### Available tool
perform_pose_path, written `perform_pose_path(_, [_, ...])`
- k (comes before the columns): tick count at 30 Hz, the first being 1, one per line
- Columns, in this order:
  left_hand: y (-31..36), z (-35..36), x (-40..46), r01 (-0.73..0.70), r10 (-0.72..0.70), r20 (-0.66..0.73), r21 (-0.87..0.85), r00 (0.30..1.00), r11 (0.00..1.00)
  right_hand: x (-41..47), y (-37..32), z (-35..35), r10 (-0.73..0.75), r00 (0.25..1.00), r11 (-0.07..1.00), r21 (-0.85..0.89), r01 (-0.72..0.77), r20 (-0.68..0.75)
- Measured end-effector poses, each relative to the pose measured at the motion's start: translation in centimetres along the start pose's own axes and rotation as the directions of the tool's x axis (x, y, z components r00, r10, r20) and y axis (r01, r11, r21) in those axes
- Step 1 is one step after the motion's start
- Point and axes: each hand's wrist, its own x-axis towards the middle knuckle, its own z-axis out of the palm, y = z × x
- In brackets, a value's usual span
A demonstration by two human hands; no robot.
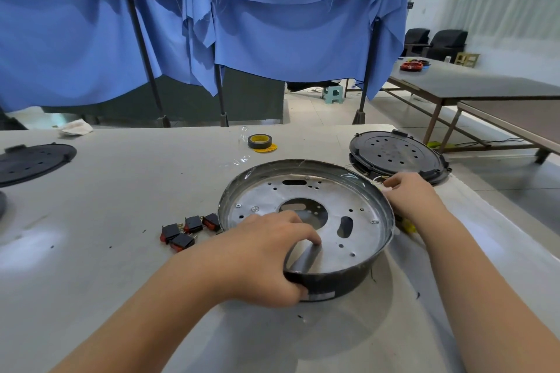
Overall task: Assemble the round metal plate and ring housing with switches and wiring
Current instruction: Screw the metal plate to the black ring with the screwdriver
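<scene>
A dark ring housing (342, 280) lies on the white table with the round metal plate (348, 200) inside it, full of holes and slots. My left hand (260, 254) grips the housing's near rim, thumb outside and fingers inside. At the housing's right rim, my right hand (409, 194) pinches thin white wiring (378, 181). Yellow connectors (407, 225) show under that wrist. Several black and red rocker switches (188, 228) lie loose just left of the housing.
A black perforated round cover (394, 154) sits behind the right hand near the table's right edge. Another black cover (33, 160) is at far left. A roll of black tape (260, 142) stands at the back. Blue cloth hangs beyond the table.
</scene>
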Motion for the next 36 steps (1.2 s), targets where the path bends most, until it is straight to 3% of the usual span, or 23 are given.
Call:
perform_pose_path(5, [0.1,0.5,0.2,0.011,-0.012,-0.074,-0.019,0.997,1.000,0.2,-0.9,-1.1,-0.095,0.995,0.931,0.354,0.090,-0.004])
perform_pose_path(11, [0.0,1.0,0.5,0.010,-0.009,-0.117,0.002,0.993,1.000,-0.1,-2.0,-2.0,-0.142,0.990,0.856,0.503,0.120,0.005])
perform_pose_path(17, [-0.7,-0.3,0.3,-0.026,-0.005,-0.221,-0.137,0.975,0.990,-0.1,-2.7,-2.9,-0.087,0.996,0.748,0.662,0.042,0.036])
perform_pose_path(20, [-0.9,-1.0,0.1,-0.078,-0.005,-0.334,-0.235,0.943,0.969,-0.4,-3.3,-2.9,-0.073,0.986,0.631,0.772,-0.073,0.153])
perform_pose_path(22, [-1.1,-1.3,0.1,-0.108,-0.022,-0.396,-0.303,0.918,0.947,-1.0,-3.8,-2.9,-0.090,0.945,0.597,0.777,-0.201,0.313])
perform_pose_path(25, [-1.2,-1.3,0.1,-0.138,-0.061,-0.480,-0.368,0.875,0.919,-1.8,-4.4,-2.9,-0.180,0.816,0.527,0.755,-0.391,0.549])
perform_pose_path(27, [-1.1,-1.2,0.2,-0.146,-0.090,-0.536,-0.382,0.839,0.913,-2.6,-5.1,-2.7,-0.329,0.725,0.498,0.764,-0.411,0.605])
perform_pose_path(29, [-1.0,-1.0,0.3,-0.141,-0.115,-0.579,-0.378,0.807,0.915,-3.5,-6.0,-2.7,-0.452,0.687,0.430,0.813,-0.391,0.569])
perform_pose_path(32, [-0.9,-0.8,0.4,-0.117,-0.123,-0.609,-0.340,0.784,0.933,-4.4,-7.2,-2.9,-0.535,0.704,0.162,0.875,-0.456,0.466])
perform_pose_path(33, [-0.9,-0.7,0.4,-0.106,-0.120,-0.612,-0.320,0.782,0.942,-4.7,-7.7,-3.0,-0.521,0.727,0.123,0.882,-0.454,0.447])
perform_pose_path(36, [-0.7,-0.3,0.7,-0.094,-0.116,-0.607,-0.303,0.786,0.948,-5.3,-8.8,-2.7,-0.367,0.827,0.226,0.903,-0.366,0.427])
